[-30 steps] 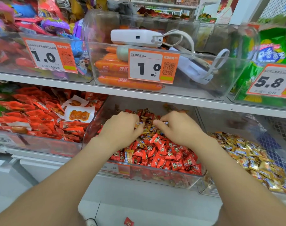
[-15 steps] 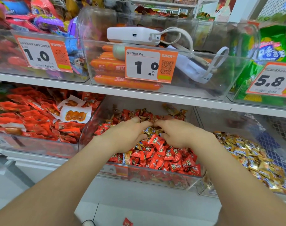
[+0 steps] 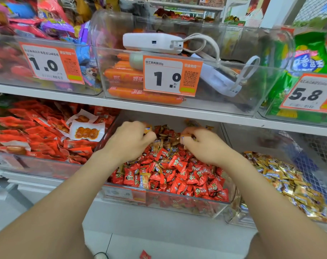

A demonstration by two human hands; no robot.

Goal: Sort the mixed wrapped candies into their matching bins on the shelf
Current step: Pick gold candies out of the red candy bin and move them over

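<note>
A clear middle bin (image 3: 177, 204) on the lower shelf holds a heap of red wrapped candies (image 3: 179, 176) with gold-wrapped candies (image 3: 166, 143) mixed in toward the back. Both hands are inside it, deep under the shelf above. My left hand (image 3: 129, 141) is curled with a gold candy (image 3: 147, 130) pinched at its fingertips. My right hand (image 3: 202, 144) is curled too, its fingers closed on gold candies (image 3: 186, 138). The bin to the right (image 3: 239, 212) is filled with gold-wrapped candies (image 3: 287, 182).
The white shelf board (image 3: 177, 113) hangs low over the hands. Above it, a clear bin holds orange sausages (image 3: 140, 94), a white power bank (image 3: 151, 43) and cable. Left lower bin holds red snack packets (image 3: 37, 135). One red candy (image 3: 145, 255) lies on the floor.
Both hands have moved apart and a little farther back in the bin, from fingertips meeting at the centre to each gripping gold candies.
</note>
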